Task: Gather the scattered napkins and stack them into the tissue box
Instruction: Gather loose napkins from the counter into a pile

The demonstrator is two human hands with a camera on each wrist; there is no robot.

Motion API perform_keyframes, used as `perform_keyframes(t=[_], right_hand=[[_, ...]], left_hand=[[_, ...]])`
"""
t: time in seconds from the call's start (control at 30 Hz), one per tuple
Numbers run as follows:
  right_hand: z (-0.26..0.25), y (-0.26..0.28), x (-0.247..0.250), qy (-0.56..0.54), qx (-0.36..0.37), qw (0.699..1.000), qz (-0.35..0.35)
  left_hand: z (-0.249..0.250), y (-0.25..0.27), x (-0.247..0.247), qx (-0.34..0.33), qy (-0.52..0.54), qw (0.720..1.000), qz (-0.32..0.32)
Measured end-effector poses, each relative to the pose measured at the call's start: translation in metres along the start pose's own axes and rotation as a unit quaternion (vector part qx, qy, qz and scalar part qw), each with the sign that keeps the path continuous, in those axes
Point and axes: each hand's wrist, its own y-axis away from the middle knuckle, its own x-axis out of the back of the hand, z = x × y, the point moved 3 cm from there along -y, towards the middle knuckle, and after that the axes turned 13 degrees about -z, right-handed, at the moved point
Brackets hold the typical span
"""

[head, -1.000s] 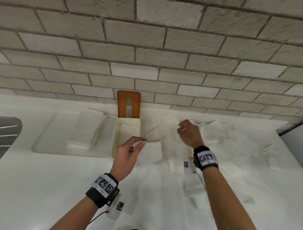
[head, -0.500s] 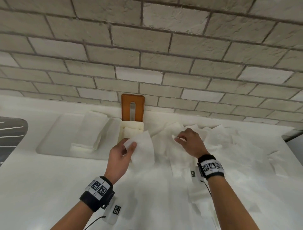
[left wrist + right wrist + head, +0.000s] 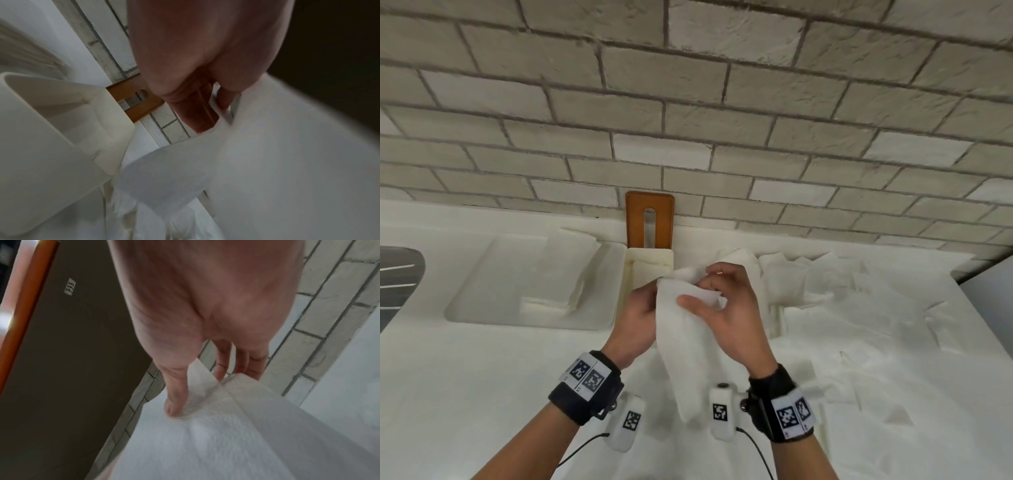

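At the left edge of the bench (image 3: pixel 482 394) a shallow tray (image 3: pixel 482 294) is sunk into the top, and a folded pile of napkins (image 3: pixel 558 274) lies in it. Just right of the tray, against the back edge under the brick wall (image 3: pixel 688 102), stands the tissue box (image 3: pixel 649 263), open at the top with an orange board (image 3: pixel 649 219) upright behind it. Something pale already lies inside the box, probably a few stacked napkins, though how many cannot be told.

In front of the box both hands hold one napkin (image 3: pixel 688 342) in the air, its lower part hanging down toward the near edge. The left hand (image 3: pixel 635 322) grips its left side with curled fingers; the right hand (image 3: pixel 732 308) pinches the top corner between thumb and fingers, which the right wrist view confirms. This looks like straightening or folding the sheet before it goes into the box.

To the right, loose napkins (image 3: pixel 859 301) cover most of the bench out to the right edge, overlapping and crumpled. Judging by that spread, the task is in an early stage: one sheet in hand, a small share boxed, most of the gathering left.
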Motion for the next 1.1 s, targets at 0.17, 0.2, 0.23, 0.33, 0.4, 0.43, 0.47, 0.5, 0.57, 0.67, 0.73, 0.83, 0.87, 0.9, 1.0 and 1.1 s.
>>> perform_keyframes(t=[0.17,0.2,0.23,0.33,0.4,0.43,0.47,0.5,0.57,0.67,0.73,0.83,0.87,0.9,1.0,1.1], right_hand=[[0.005,-0.012,-0.007,-0.006,-0.027,0.998,-0.051],[0.003,-0.014,-0.007,-0.012,-0.027,0.998,-0.060],[0.001,-0.016,-0.008,-0.012,-0.028,0.997,-0.068],[-0.004,-0.022,-0.014,0.010,-0.032,0.996,-0.086],[-0.007,-0.025,-0.018,0.024,-0.032,0.994,-0.098],[-0.008,-0.026,-0.020,0.026,-0.028,0.994,-0.101],[-0.010,-0.027,-0.020,0.023,-0.026,0.994,-0.102],[-0.012,-0.028,-0.021,0.016,-0.025,0.994,-0.101],[-0.016,-0.030,-0.021,0.018,-0.025,0.995,-0.090],[-0.018,-0.030,-0.024,-0.017,-0.019,0.999,-0.027],[-0.015,-0.021,-0.036,-0.114,-0.016,0.993,0.011],[-0.004,-0.003,-0.067,-0.115,0.014,0.993,-0.008],[0.002,0.000,-0.077,-0.082,0.026,0.996,-0.019],[0.010,0.001,-0.087,-0.053,0.031,0.998,-0.029],[0.030,-0.011,-0.106,-0.042,-0.026,0.998,-0.041],[0.040,-0.040,-0.114,-0.051,-0.122,0.989,-0.070]], left_hand=[[0.000,0.007,0.012,0.044,0.034,0.998,-0.031],[-0.001,0.007,0.016,0.051,0.036,0.997,-0.034],[-0.003,0.007,0.019,0.055,0.039,0.997,-0.034],[0.002,0.008,0.025,0.044,0.041,0.998,-0.035],[0.005,0.008,0.028,0.034,0.035,0.998,-0.033],[0.004,0.008,0.029,0.034,0.043,0.998,-0.034],[0.005,0.009,0.030,0.034,0.051,0.997,-0.039],[0.004,0.010,0.031,0.030,0.051,0.997,-0.044],[0.004,0.011,0.030,0.002,-0.002,0.999,-0.051],[-0.002,0.007,0.029,-0.025,-0.070,0.997,-0.023],[-0.008,0.001,0.031,-0.025,-0.055,0.998,0.035],[-0.010,-0.009,0.043,-0.012,-0.019,0.992,0.127],[-0.009,-0.014,0.048,-0.009,-0.014,0.989,0.148],[-0.008,-0.020,0.053,-0.004,-0.015,0.987,0.162],[-0.018,-0.039,0.073,0.025,-0.113,0.980,0.163],[-0.051,-0.045,0.086,0.093,-0.207,0.964,0.142]])
